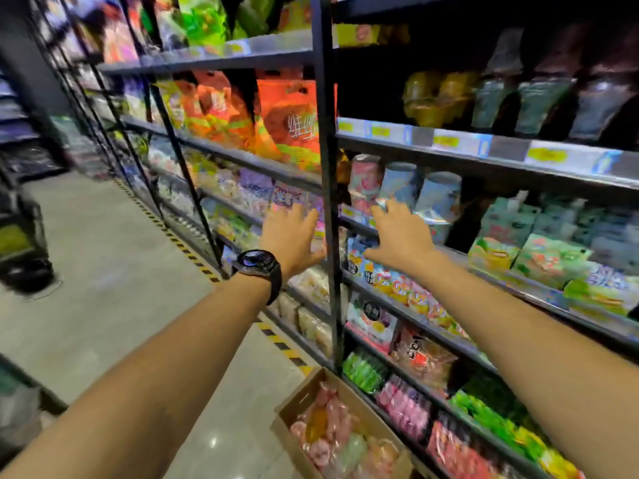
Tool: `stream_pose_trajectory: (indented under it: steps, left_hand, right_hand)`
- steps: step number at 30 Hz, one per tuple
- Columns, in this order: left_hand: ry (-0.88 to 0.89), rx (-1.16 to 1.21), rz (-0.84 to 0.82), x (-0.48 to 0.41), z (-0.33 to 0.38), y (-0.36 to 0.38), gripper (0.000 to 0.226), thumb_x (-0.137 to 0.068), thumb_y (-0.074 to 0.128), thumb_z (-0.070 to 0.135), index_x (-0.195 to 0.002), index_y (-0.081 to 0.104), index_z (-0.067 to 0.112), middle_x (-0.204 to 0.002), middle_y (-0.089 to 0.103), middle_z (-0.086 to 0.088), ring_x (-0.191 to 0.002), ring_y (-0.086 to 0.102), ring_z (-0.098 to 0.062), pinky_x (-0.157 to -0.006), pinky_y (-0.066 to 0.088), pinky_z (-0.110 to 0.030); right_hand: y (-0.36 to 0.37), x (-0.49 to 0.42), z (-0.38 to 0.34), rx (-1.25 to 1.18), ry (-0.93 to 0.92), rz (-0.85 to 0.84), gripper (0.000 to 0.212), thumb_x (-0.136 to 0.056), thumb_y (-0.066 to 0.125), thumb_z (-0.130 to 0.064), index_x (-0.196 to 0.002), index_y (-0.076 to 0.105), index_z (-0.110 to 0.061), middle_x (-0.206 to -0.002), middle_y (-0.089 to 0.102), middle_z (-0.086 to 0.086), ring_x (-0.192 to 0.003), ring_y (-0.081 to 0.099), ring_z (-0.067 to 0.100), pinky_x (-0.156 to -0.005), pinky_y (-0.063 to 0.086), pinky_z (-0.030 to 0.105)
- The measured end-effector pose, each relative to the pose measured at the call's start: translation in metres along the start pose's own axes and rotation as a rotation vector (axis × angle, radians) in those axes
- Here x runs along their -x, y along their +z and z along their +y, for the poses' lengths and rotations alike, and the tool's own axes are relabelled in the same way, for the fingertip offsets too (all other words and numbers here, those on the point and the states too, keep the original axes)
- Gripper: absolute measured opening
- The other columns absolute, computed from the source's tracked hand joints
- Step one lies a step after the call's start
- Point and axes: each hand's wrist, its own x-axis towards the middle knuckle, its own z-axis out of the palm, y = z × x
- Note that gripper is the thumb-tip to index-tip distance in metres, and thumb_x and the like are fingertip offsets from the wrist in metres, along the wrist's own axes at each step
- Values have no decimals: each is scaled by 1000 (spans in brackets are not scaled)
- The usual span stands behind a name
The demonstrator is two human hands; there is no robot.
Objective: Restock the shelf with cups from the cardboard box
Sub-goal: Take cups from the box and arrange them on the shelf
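Note:
Both arms reach toward the middle shelf (484,160). My left hand (294,236), with a black watch on its wrist, is spread open in front of the dark upright post and holds nothing. My right hand (401,236) is also open, its fingertips just below several stacked cups (401,181), pink and pale blue, standing on the shelf. On the floor below stands the cardboard box (297,409), open, filled with wrapped pink, orange and green cups (332,433).
Snack bags fill the shelves left of the post (326,188), boxed goods (549,250) lie right of the cups. The aisle floor (114,257) runs off to the left, edged with yellow-black tape. A dark trolley (24,243) stands at far left.

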Motion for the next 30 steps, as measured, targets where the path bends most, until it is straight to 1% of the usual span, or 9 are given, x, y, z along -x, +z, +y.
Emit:
stream_pose_trajectory:
  steps: [2, 4, 7, 11, 14, 17, 26, 28, 30]
  left_hand:
    - [10, 27, -36, 16, -15, 25, 67, -92, 52, 54, -141, 32, 14, -134, 41, -15, -114, 48, -38, -74, 48, -43]
    - [38, 33, -93, 29, -30, 50, 71, -93, 53, 53, -146, 27, 13, -142, 36, -17, -118, 47, -40, -79, 49, -47]
    - [90, 50, -157, 43, -53, 95, 68, -93, 52, 52, -144, 29, 12, -138, 40, -17, -116, 48, -41, -85, 49, -50]
    - [95, 56, -259, 62, -72, 154, 69, -90, 52, 55, -140, 30, 14, -139, 39, -16, -121, 45, -40, -88, 47, -51]
    - [114, 122, -359, 74, -72, 190, 71, -89, 52, 55, -142, 29, 13, -143, 36, -15, -127, 42, -39, -90, 47, -48]
    - [119, 152, -449, 86, -64, 224, 77, -89, 53, 57, -145, 26, 13, -146, 35, -15, -125, 45, -38, -89, 46, -48]
    - [105, 273, -688, 129, -3, 357, 61, -86, 53, 54, -133, 38, 19, -121, 46, -6, -103, 51, -31, -80, 47, -42]
    - [121, 269, -750, 136, 10, 395, 59, -86, 53, 52, -133, 38, 19, -124, 45, -5, -106, 50, -30, -83, 47, -42]
    - [160, 270, -804, 147, 22, 438, 65, -85, 55, 53, -136, 35, 20, -128, 43, -5, -110, 48, -29, -85, 47, -42]
  right_hand:
    - [24, 0, -24, -26, 4, -44, 66, -78, 66, -49, -127, 43, -11, -128, 41, 14, -119, 42, 35, -84, 45, 42]
    - [49, 1, -48, -16, 18, -94, 73, -78, 66, -50, -134, 40, -12, -132, 40, 15, -121, 42, 36, -88, 46, 45]
    - [91, 9, -81, 1, 71, -179, 81, -79, 66, -52, -142, 33, -14, -136, 37, 15, -124, 40, 35, -89, 45, 45]
    - [143, 32, -108, -36, 136, -262, 79, -81, 64, -52, -143, 33, -12, -138, 36, 15, -125, 39, 35, -90, 45, 45]
    - [176, 57, -114, -51, 188, -345, 73, -80, 66, -46, -138, 37, -12, -131, 40, 13, -123, 40, 33, -89, 46, 45]
    - [209, 78, -111, -78, 237, -424, 75, -80, 67, -47, -139, 36, -13, -134, 38, 12, -125, 38, 33, -93, 44, 43]
    - [356, 130, -97, -176, 352, -670, 76, -79, 63, -53, -140, 37, -15, -139, 38, 10, -126, 40, 30, -97, 43, 42]
    - [405, 135, -97, -201, 367, -762, 84, -78, 58, -62, -144, 30, -18, -142, 35, 7, -128, 37, 30, -100, 41, 43]
    - [456, 143, -98, -190, 361, -807, 82, -80, 53, -61, -147, 29, -20, -147, 33, 10, -130, 36, 31, -103, 40, 44]
